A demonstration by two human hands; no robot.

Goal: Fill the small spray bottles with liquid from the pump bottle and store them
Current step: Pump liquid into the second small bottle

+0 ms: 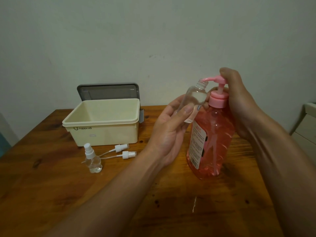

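Left hand [171,129] pinches the tilted spray bottle [193,100], its mouth barely meeting the nozzle [205,80]. Right hand [239,100] curls over the head of the pump bottle [212,142], near the counter's [51,185] right edge. A hard press might squirt past.

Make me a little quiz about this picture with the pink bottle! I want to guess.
1. True or false: the cream box has its lid shut.
2. How many loose spray heads lie on the table?
3. The right hand is on the top of the pump bottle. What does the left hand hold?
A. a capless small bottle
B. a loose spray head
C. the box

Key: 1 false; 2 two; 3 A.
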